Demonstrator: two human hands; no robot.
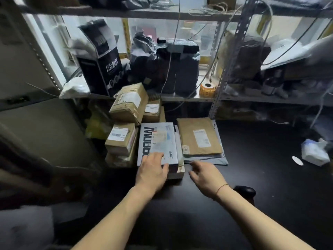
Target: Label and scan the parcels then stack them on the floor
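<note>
Grey box tops a pile on the dark surface, left hand fingers resting flat on its near end, right hand loosely open, empty; likely stacking step, next: square it and let go.

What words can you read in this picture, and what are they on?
"FULL FACE MASK": on the black box on the shelf.
Big dark letters on the grey box under the left hand: sideways, partly covered, unsure.
Labels on the cardboard boxes and brown envelope: too blurred.
</note>
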